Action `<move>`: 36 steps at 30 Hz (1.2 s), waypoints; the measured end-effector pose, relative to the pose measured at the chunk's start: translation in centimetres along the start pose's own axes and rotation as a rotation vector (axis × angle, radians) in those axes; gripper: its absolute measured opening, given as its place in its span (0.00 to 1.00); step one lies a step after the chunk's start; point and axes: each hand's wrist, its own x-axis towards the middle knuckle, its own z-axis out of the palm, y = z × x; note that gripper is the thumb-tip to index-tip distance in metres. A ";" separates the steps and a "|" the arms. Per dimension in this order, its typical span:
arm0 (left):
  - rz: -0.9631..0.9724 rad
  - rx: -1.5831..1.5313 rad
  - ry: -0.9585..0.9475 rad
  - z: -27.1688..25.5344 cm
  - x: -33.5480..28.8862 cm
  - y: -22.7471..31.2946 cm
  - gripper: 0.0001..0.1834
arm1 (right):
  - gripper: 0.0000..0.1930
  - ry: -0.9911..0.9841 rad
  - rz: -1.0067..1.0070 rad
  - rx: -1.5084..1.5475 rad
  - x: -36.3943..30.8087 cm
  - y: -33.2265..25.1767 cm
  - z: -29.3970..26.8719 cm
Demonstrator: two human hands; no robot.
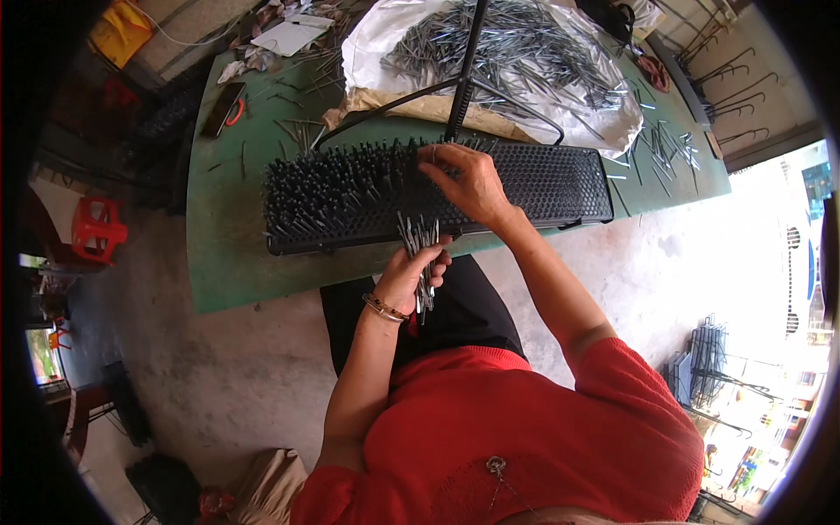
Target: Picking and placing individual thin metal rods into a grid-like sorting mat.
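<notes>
My left hand (404, 278) is closed around a bundle of thin silvery metal rods (417, 232), held upright just in front of the table edge. Above the middle of a long black rack with a honeycomb of holes (547, 182), my right hand (472, 185) has its thumb and fingers drawn together. Whatever they pinch, if anything, is hidden. Many rods (328, 184) stand upright, packed closely, in the rack's left half. Its right half shows bare holes.
Behind the rack, a white sheet (363, 52) carries a large heap of loose rods (507, 48). A black metal stand (462, 87) rises before it. Loose rods (665, 149) lie on the green table (227, 271). A phone (226, 107) and red-handled tool (235, 112) lie left.
</notes>
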 end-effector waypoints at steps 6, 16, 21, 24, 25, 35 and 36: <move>0.017 0.014 -0.026 -0.2 0.2 0.1 0.12 | 0.17 0.023 0.032 0.069 0.0 -0.5 0.4; 0.067 0.077 -0.035 0.3 0.2 0.2 0.11 | 0.21 0.067 0.028 0.016 0.0 -0.4 0.6; 0.054 0.047 -0.013 -0.2 0.9 0.1 0.13 | 0.24 0.092 0.141 0.115 0.1 -0.9 0.5; 0.039 0.053 0.013 -0.4 0.6 -0.1 0.12 | 0.25 0.138 0.066 0.036 0.1 -0.4 0.2; 0.039 0.047 0.019 -0.3 0.6 -0.1 0.12 | 0.25 0.150 0.023 0.012 0.1 0.0 0.4; -0.026 -0.099 -0.017 -0.2 0.6 -0.3 0.13 | 0.21 0.182 -0.075 -0.061 -0.5 1.0 1.3; -0.044 -0.106 -0.028 -0.2 0.5 -0.2 0.13 | 0.21 0.182 -0.075 -0.061 -0.4 1.1 1.2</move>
